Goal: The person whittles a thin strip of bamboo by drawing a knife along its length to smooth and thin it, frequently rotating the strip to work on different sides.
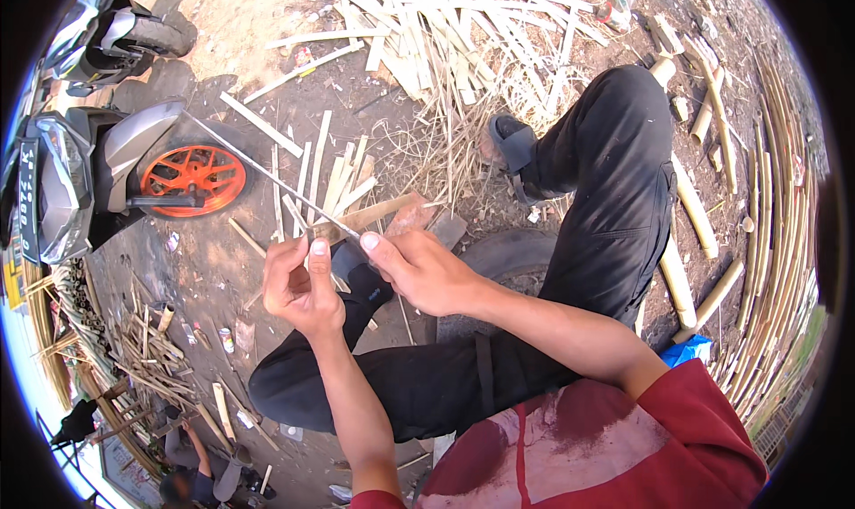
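My left hand [298,282] gripped the thin bamboo strip [258,172]; my right hand [419,268] clasped the knife [343,228] — shaving evidently mid-way, strip unfinished.

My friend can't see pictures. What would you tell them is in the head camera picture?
A seated person's left hand and right hand hold a long thin bamboo strip over their black-trousered knees. Cut bamboo slats litter the dirt ground, and a motorbike with an orange wheel stands at left.

plate [28,197] | rectangular, dark, pale characters | scooter front, far left
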Action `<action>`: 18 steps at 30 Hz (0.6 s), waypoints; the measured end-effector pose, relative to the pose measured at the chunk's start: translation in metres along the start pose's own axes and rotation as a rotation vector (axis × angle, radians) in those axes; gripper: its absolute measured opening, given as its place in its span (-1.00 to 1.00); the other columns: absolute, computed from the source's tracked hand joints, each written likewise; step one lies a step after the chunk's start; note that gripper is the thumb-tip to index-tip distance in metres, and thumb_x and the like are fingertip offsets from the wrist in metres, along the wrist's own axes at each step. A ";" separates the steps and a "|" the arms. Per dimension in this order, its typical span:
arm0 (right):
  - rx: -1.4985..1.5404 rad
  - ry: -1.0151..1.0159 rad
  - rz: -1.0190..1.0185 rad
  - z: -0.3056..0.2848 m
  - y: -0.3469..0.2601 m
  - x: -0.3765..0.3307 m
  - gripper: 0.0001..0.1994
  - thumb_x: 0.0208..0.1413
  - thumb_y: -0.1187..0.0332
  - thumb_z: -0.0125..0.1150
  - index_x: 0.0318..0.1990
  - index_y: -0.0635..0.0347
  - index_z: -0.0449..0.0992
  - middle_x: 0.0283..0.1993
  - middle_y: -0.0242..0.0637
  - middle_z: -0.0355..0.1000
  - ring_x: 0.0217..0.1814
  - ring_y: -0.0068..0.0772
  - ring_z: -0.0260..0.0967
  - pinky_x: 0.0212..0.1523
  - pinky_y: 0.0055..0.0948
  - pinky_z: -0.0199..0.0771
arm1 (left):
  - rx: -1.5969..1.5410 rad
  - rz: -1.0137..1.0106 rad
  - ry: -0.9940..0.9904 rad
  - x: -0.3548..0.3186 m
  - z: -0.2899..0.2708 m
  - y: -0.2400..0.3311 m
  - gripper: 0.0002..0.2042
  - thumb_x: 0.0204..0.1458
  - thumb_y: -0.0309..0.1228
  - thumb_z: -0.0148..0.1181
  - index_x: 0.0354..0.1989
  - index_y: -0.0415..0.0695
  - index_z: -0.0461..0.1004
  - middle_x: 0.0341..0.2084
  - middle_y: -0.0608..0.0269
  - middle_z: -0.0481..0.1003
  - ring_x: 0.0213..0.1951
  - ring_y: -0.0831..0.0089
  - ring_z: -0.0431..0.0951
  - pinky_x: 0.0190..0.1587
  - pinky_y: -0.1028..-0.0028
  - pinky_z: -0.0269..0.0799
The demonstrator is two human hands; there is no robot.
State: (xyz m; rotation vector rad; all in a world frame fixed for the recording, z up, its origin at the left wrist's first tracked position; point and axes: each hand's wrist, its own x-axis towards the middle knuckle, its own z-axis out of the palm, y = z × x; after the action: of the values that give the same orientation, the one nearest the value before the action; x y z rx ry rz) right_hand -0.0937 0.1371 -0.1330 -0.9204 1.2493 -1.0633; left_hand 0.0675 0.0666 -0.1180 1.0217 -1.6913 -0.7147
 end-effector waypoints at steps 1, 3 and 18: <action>-0.042 -0.006 0.102 -0.003 0.019 -0.001 -0.24 0.44 -0.15 -0.27 -0.56 0.45 0.37 -0.71 -0.01 0.19 -0.62 -0.13 0.25 -0.44 -0.02 0.25 | 0.022 0.013 0.016 -0.001 -0.004 -0.005 -0.87 0.07 -0.64 0.36 -0.21 -0.33 0.58 -0.28 0.06 0.55 -0.33 0.47 0.56 -0.31 0.52 0.51; -0.122 -0.011 0.312 -0.013 0.045 -0.002 -0.25 0.44 -0.14 -0.26 -0.57 0.44 0.36 -0.71 -0.01 0.17 -0.63 -0.11 0.21 -0.44 -0.02 0.25 | 0.049 0.020 0.032 -0.003 -0.003 -0.005 -0.86 0.09 -0.63 0.34 -0.19 -0.36 0.57 -0.26 0.04 0.55 -0.32 0.45 0.57 -0.29 0.51 0.53; -0.218 -0.027 0.273 -0.011 0.070 0.013 -0.20 0.40 -0.19 -0.24 -0.54 0.54 0.41 -0.57 0.29 0.35 -0.39 0.25 0.48 -0.25 0.11 0.36 | 0.303 -0.065 0.239 -0.001 0.008 -0.006 -0.81 0.21 -0.49 0.30 -0.13 -0.37 0.52 -0.37 0.11 0.62 -0.35 0.52 0.59 -0.26 0.56 0.49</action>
State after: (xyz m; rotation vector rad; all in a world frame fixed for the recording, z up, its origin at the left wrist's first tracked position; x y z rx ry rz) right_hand -0.0968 0.1438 -0.2051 -0.8933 1.4414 -0.7083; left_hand 0.0623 0.0645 -0.1263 1.3226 -1.5906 -0.3640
